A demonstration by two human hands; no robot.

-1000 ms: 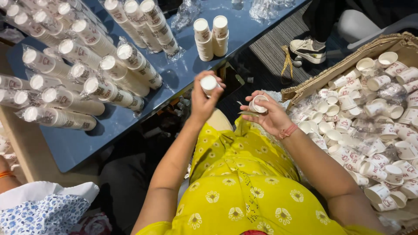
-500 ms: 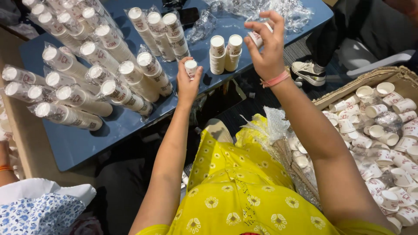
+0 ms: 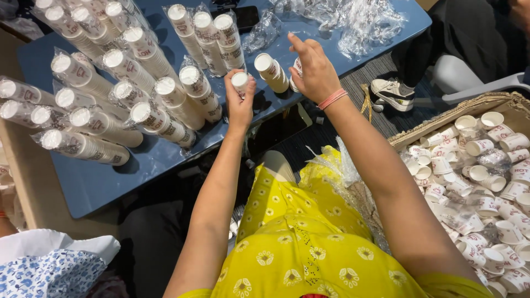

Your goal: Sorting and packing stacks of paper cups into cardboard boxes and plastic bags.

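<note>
**Now: both hands on paper cups over the blue table**

Currently we see the left hand (image 3: 239,105) raised above the near edge of the blue table (image 3: 83,182), fingers closed around a small stack of white paper cups (image 3: 240,81), its round white end turned up towards the camera. The stack is clear of the table surface, held upright or nearly so.

We see the right hand (image 3: 313,69) further out over the table, fingers curled onto a second short stack of cups (image 3: 297,67), of which only a sliver shows beside the palm. We cannot tell whether the grip is fully closed or only resting. A pink band (image 3: 332,99) sits on that wrist. The two hands are apart, with a lying stack of cups (image 3: 271,72) between them on the table.

To the left, many long wrapped sleeves of cups (image 3: 138,105) lie side by side on the table, their ends facing us. Crumpled clear plastic wrap (image 3: 359,22) lies at the far right of the table, and a dark phone (image 3: 243,16) lies beyond the sleeves.

At the right, a cardboard box (image 3: 441,118) holds a heap of loose cups (image 3: 486,182). A white shoe (image 3: 393,91) stands on the floor between table and box. Our lap shows yellow flowered cloth (image 3: 309,243).
</note>
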